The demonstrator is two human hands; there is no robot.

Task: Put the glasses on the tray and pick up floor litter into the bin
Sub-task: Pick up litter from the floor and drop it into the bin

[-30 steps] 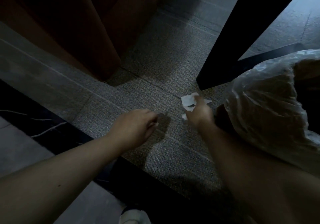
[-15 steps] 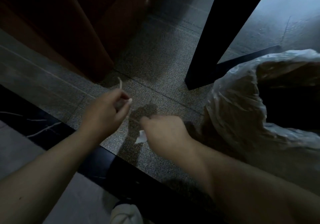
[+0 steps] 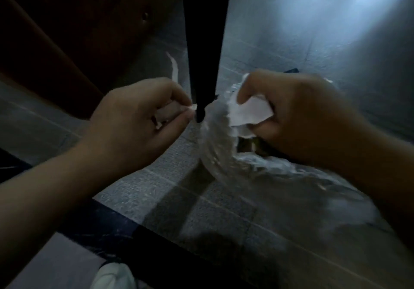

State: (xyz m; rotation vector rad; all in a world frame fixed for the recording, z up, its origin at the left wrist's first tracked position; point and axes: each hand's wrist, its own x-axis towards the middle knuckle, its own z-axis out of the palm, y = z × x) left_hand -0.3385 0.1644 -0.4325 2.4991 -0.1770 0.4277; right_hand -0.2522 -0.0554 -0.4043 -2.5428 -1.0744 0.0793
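My right hand point(image 3: 293, 114) is closed around crumpled white paper litter point(image 3: 248, 111), held just over the rim of the bin, whose clear plastic liner point(image 3: 219, 145) bulges at centre right. My left hand point(image 3: 136, 118) pinches a thin white strip of litter point(image 3: 175, 69) that sticks up above the fingers, a little left of the bin. The bin's dark opening point(image 3: 248, 145) shows under my right hand. No glasses or tray are in view.
A black furniture leg point(image 3: 203, 42) stands between my hands, ending on grey carpet point(image 3: 179, 188). Brown wooden furniture point(image 3: 67, 42) fills the upper left. A black marble strip point(image 3: 112, 232) crosses the lower left. A white shoe tip point(image 3: 112, 277) shows at the bottom.
Both hands have lifted from the carpet toward the bin. My right hand moved right with the paper to the bin's rim; the view has turned toward the bin.
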